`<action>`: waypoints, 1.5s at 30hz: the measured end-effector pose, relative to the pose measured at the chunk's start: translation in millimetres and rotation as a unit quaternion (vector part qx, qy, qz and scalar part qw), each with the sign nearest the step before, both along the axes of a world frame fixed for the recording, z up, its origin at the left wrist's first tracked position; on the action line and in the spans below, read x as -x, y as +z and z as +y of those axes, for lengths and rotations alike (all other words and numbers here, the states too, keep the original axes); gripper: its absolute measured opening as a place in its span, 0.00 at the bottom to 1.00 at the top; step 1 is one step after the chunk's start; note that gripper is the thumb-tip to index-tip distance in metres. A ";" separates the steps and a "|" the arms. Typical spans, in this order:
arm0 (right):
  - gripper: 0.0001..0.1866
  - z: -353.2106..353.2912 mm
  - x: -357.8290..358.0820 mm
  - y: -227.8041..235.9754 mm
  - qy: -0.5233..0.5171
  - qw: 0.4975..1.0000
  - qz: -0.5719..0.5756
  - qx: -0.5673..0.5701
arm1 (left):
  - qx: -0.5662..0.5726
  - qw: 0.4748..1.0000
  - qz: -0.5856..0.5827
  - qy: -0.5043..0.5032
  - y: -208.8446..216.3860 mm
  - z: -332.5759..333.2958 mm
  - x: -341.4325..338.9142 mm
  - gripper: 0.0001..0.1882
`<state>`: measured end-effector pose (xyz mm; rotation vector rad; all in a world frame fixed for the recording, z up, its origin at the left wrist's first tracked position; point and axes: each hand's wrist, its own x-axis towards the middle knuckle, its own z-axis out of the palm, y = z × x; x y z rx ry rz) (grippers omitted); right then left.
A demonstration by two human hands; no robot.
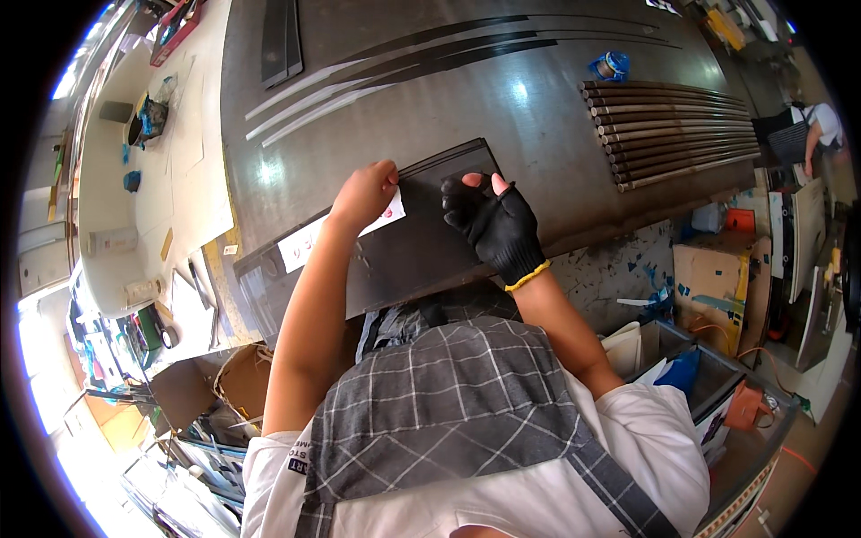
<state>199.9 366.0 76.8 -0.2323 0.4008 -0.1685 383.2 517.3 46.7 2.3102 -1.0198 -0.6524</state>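
Observation:
A stack of dark flat sheets (421,242) lies along the table's near edge, in front of my body. Across its left part runs a white paper strip (296,247) with reddish print. My left hand (366,195), bare, is closed above the strip's right end, its fingers curled together; whatever they may hold is hidden. Over the stack's right part is my right hand (493,222), in a black knitted glove with a yellow cuff and exposed fingertips. Its fingers are bent inward, and I cannot make out anything between them.
Long thin dark strips (421,58) stretch across the metal table (529,117). Several dark rods (677,130) lie in a row at the right, near a blue-wrapped roll (610,66). A pale side table (193,170) stands left, a cardboard box (713,278) right. Another person (821,125) is far right.

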 end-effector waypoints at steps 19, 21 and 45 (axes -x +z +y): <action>0.19 -12.1 -4.7 -72.1 0.042 0.991 0.069 0.111 | -0.166 0.980 -0.040 -0.099 56.5 230.6 134.3 0.06; 0.19 -13.3 -4.3 -73.7 0.042 0.989 0.076 0.122 | -0.221 0.969 0.109 0.008 65.8 270.5 150.0 0.05; 0.15 -46.5 15.7 -47.9 0.122 0.527 0.401 0.739 | -0.230 0.671 -0.240 0.663 -128.1 694.2 177.3 0.30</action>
